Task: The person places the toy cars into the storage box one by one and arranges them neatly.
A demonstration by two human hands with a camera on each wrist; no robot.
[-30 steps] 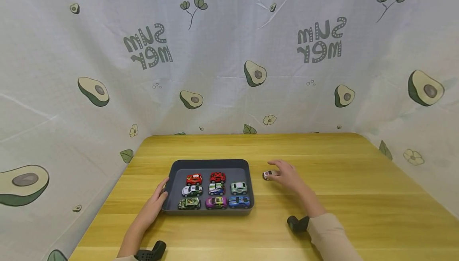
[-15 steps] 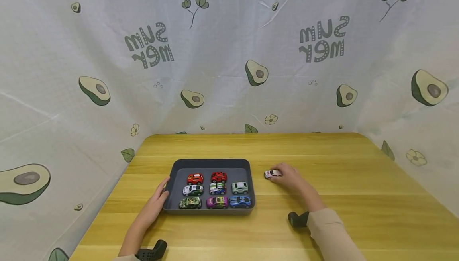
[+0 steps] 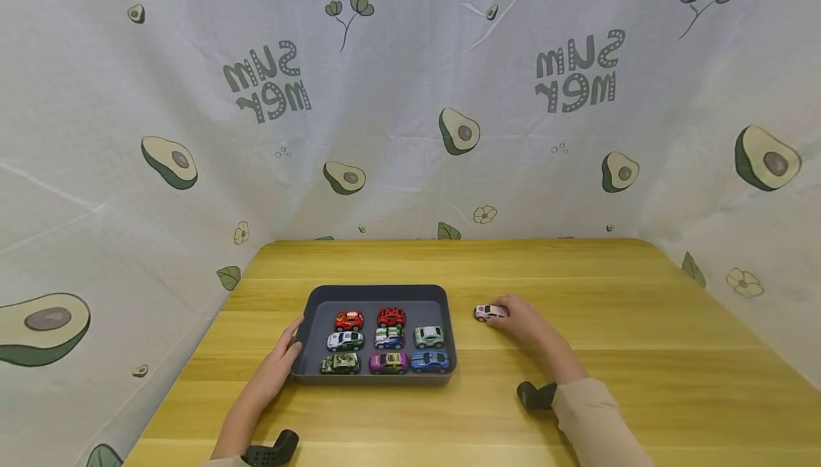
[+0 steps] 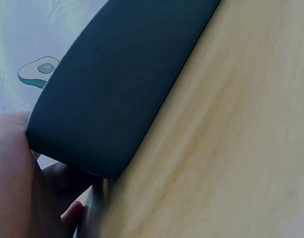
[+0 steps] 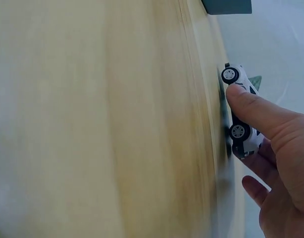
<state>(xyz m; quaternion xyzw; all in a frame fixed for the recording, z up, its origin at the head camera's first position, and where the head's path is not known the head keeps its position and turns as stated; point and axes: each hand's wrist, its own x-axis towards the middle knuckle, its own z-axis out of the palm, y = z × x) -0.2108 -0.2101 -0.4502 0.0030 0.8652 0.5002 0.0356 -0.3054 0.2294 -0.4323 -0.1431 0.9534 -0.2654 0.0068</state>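
Right of the tray, my right hand (image 3: 521,317) pinches a white toy car (image 3: 489,312) by its sides. Seen from the right wrist, the thumb (image 5: 258,106) presses the car's side between its two dark wheels, and the car sits close over the wooden tabletop. My left hand (image 3: 277,358) holds the left wall of a dark grey tray (image 3: 372,380), its thumb at the rim and the other fingers along the outside. In the left wrist view the tray's corner (image 4: 87,144) lies in the grip, with some fingers hidden behind it.
Inside the tray, several toy cars stand in rough rows, among them a red one (image 3: 348,321), a purple one (image 3: 388,363) and a blue one (image 3: 430,361). An avocado-print cloth (image 3: 398,96) hangs behind and beside the wooden table (image 3: 577,274).
My right hand's outstretched fingers have drawn in on the white toy car, which now shows more of its body and sits slightly farther right. The left hand and tray stay in place.
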